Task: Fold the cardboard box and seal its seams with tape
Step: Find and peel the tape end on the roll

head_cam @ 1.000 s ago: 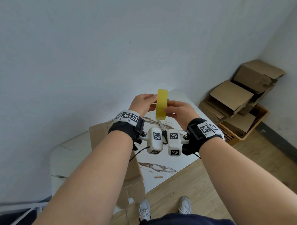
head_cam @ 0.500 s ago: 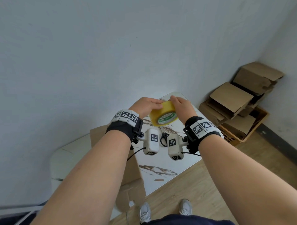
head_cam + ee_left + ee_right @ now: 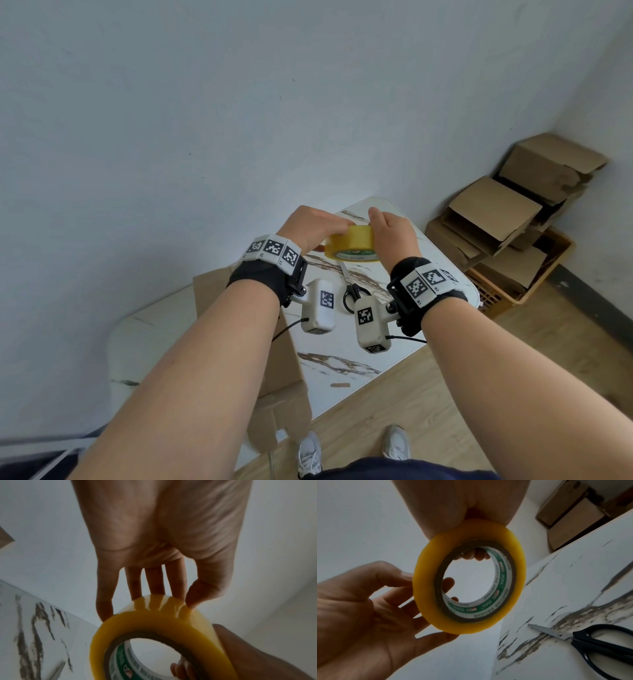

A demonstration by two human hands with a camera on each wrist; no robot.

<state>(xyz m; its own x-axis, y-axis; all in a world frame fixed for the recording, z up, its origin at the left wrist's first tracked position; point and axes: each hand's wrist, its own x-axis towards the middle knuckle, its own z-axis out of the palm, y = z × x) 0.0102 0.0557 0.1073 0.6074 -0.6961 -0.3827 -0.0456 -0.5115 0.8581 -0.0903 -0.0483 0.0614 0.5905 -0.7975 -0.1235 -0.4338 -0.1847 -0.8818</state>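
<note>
A yellow tape roll [image 3: 351, 245] with a green-printed core is held in the air above the table between both hands. My left hand [image 3: 322, 229] pinches its left rim, thumb [image 3: 195, 597] on the near side and fingers behind it. My right hand [image 3: 383, 226] grips the right rim; its fingertips [image 3: 474, 555] show inside the core. In the right wrist view the tape roll [image 3: 424, 588] faces the camera, with the left hand [image 3: 368, 608] beside it. A flattened cardboard box [image 3: 212, 294] lies on the table, mostly hidden under my left forearm.
Black-handled scissors [image 3: 352, 291] lie shut on the white marbled table [image 3: 342, 363] below the hands. A pile of cardboard boxes [image 3: 493, 219] fills a basket in the right corner. A wall stands close behind the table, and wooden floor [image 3: 394, 404] lies in front.
The roll has turned from upright and edge-on to lying nearly flat, its core opening facing down. Both hands have shifted their hold round the rim.
</note>
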